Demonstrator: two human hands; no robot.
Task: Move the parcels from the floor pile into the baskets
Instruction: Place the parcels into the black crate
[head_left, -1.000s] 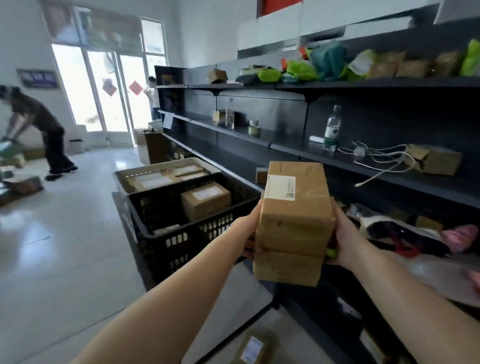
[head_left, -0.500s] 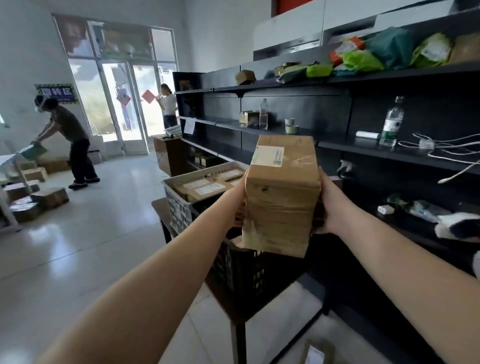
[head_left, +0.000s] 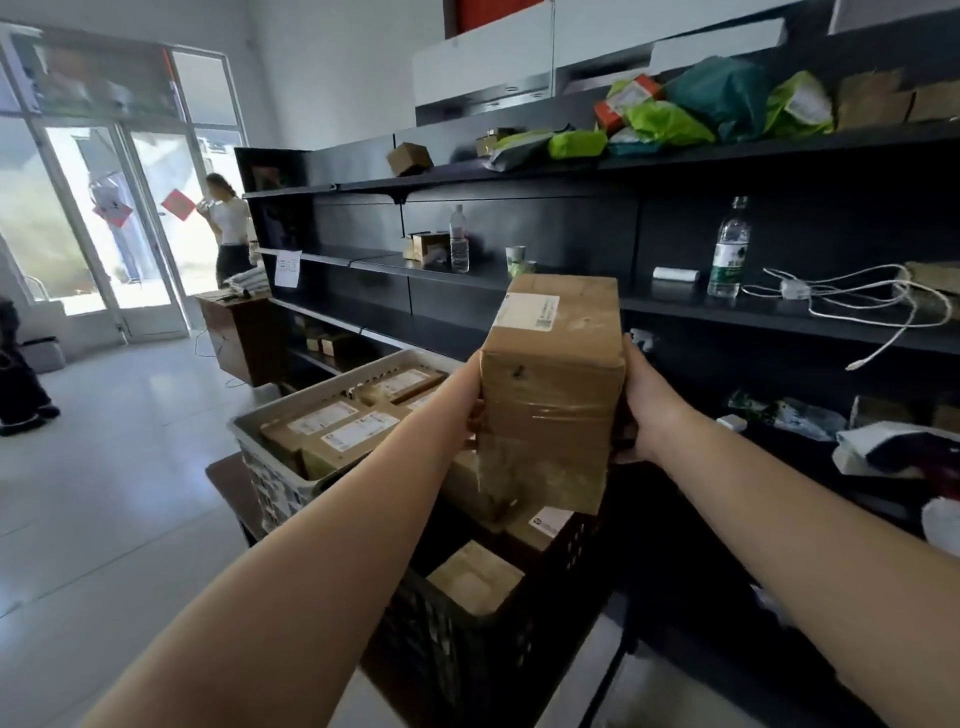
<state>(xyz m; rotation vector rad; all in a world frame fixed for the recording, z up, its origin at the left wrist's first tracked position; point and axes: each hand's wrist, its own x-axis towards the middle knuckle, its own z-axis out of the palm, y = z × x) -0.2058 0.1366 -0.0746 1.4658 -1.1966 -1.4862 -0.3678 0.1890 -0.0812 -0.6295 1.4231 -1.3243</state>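
A tall brown cardboard parcel wrapped in clear tape (head_left: 553, 389), with a white label on its top face, is held up at the centre of view between both hands. The left hand (head_left: 474, 400) presses against its 9 o'clock side and the right hand (head_left: 641, 400) clasps its 3 o'clock side, fingers curling round behind the box. Directly below it, toward 6 o'clock, sits a black plastic lattice basket (head_left: 467, 644) holding several brown boxes. At 9 o'clock from the parcel stands a grey plastic lattice basket (head_left: 275, 483) packed with labelled brown boxes. Dark metal shelving (head_left: 727, 312) runs from 11 to 3 o'clock, carrying a clear plastic water bottle with green label (head_left: 730, 249) and a tangled white cable (head_left: 857, 301).
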